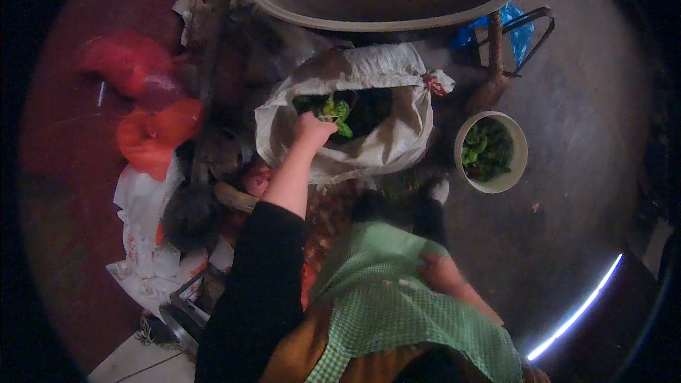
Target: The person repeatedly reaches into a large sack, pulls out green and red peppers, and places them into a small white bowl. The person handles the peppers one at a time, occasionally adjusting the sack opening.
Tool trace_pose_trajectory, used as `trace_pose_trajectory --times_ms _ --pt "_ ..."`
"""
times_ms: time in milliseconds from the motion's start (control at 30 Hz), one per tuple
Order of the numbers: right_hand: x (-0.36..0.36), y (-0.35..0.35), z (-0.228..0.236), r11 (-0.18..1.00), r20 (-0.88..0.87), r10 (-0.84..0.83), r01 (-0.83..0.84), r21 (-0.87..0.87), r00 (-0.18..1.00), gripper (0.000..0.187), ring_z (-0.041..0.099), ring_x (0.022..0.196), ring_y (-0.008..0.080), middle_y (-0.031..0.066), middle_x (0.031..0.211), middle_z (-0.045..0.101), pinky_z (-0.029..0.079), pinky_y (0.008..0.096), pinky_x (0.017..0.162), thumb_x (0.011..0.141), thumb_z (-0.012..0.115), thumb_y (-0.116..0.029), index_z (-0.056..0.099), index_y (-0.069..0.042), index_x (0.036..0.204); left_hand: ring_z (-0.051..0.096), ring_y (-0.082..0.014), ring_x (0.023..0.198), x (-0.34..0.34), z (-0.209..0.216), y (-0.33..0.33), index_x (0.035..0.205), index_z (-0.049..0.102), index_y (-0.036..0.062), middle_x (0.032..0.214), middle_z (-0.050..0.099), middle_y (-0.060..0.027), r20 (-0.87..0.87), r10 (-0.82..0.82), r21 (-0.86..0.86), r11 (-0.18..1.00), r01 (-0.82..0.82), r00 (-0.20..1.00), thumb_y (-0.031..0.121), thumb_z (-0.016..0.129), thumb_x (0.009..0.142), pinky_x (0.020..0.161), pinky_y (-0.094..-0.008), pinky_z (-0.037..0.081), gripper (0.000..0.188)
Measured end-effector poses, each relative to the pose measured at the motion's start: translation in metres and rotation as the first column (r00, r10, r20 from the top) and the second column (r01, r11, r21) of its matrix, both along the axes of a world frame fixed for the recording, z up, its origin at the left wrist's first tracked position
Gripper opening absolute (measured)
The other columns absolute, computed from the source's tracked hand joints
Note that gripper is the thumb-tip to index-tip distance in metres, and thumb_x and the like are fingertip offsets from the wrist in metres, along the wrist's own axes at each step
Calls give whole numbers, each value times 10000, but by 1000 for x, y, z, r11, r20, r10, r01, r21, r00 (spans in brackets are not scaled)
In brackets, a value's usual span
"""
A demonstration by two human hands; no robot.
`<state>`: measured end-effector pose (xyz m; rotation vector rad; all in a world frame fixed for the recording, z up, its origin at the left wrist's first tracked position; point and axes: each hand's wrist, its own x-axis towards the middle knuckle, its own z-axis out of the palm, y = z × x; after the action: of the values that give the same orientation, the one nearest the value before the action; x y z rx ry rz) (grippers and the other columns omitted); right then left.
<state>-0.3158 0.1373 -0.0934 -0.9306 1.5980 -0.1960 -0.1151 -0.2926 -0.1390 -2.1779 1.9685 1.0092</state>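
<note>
My left hand (316, 130) reaches into the mouth of a white woven sack (386, 152). Its fingers are closed on leafy greens (342, 112), bright green against the dark inside. More leaves lie deeper in the sack, mostly lost in shadow. Down by my lap, my right hand (441, 273) is curled against the side of a green checkered apron (383, 259), apparently gripping its cloth; part of the fingers is blurred. Right of the sack, a round cream bucket (521, 152) holds more leafy greens (486, 147).
A large metal basin (383, 26) overhangs the sack's far side. Behind the bucket stand a wooden-legged support (495, 46) and a blue plastic bag (521, 32). Red bags (131, 64), an orange bag (152, 135) and white plastic (145, 241) lie left. My shoe (440, 191) shows near the sack.
</note>
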Motion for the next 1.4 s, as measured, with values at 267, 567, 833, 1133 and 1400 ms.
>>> trace_pose_trajectory --times_ms 267,567,833,1133,1400 --pt "-37 -37 13 974 -149 192 -207 -89 970 351 618 998 367 191 1083 651 501 444 839 780 668 -279 674 -60 1054 598 -144 706 42 121 38 971 641 118 856 644 -31 -675 527 309 837 -451 517 126 730 736 492 -270 429 251" --pt "-37 -155 170 710 147 -62 147 -688 987 199 643 780 300 171 886 645 509 367 708 847 646 -97 643 2 1020 624 -180 827 43 279 124 1058 604 21 1018 665 -111 -833 360 436 895 97 419 147 669 747 640 -321 500 342" --pt "-20 -217 287 619 477 127 306 -723 870 206 566 771 107 33 856 646 479 267 701 879 680 -138 631 9 1014 605 -126 895 -28 326 168 1053 644 45 975 656 -11 -723 -142 199 895 400 676 136 741 769 809 -302 486 314" --pt "-41 -192 260 459 363 -138 385 -801 921 77 568 676 124 48 760 628 473 272 627 847 680 -91 645 -24 859 628 -140 888 -70 310 192 1205 563 7 1044 636 -47 -890 269 388 871 302 368 178 663 879 802 -282 511 381" --pt "-54 -182 233 12 -226 -337 -236 -972 914 141 571 634 275 69 704 514 477 386 551 667 645 -33 593 -96 781 628 -130 826 -89 292 186 1151 601 75 966 647 -16 -750 506 647 693 317 426 180 608 898 705 -284 525 274"
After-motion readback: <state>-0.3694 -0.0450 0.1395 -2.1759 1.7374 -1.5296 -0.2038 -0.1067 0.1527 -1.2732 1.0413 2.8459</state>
